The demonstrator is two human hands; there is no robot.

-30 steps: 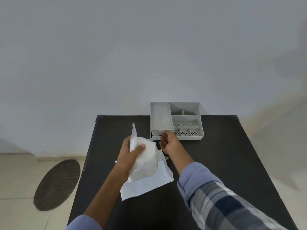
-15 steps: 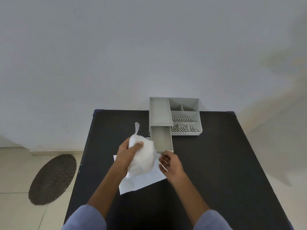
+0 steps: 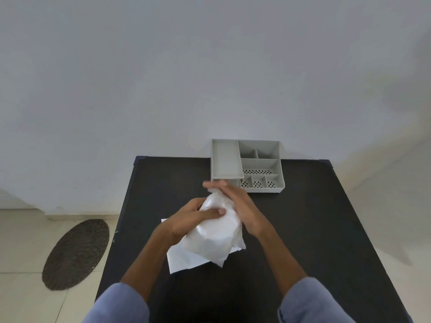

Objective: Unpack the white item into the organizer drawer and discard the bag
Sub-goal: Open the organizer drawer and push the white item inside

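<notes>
My left hand [image 3: 193, 217] is closed around a translucent white plastic bag [image 3: 214, 236] with a white item bulging inside, held just above the black table [image 3: 314, 229]. My right hand [image 3: 240, 203] lies along the bag's right side, its blurred fingertips pinching the bag's twisted top. A flat white sheet [image 3: 184, 259] lies under the bag. The grey organizer [image 3: 261, 165] stands at the table's far edge. Only a corner of its pulled-out drawer [image 3: 236, 183] shows, behind my right hand.
A dark oval rug [image 3: 77, 252] lies on the tiled floor left of the table. A plain white wall rises right behind the organizer. Bare black tabletop stretches to the right of my hands.
My right hand pulled the drawer out, let go of it and came up to the bag's top. My left hand kept hold of the bag and lifted it slightly.
</notes>
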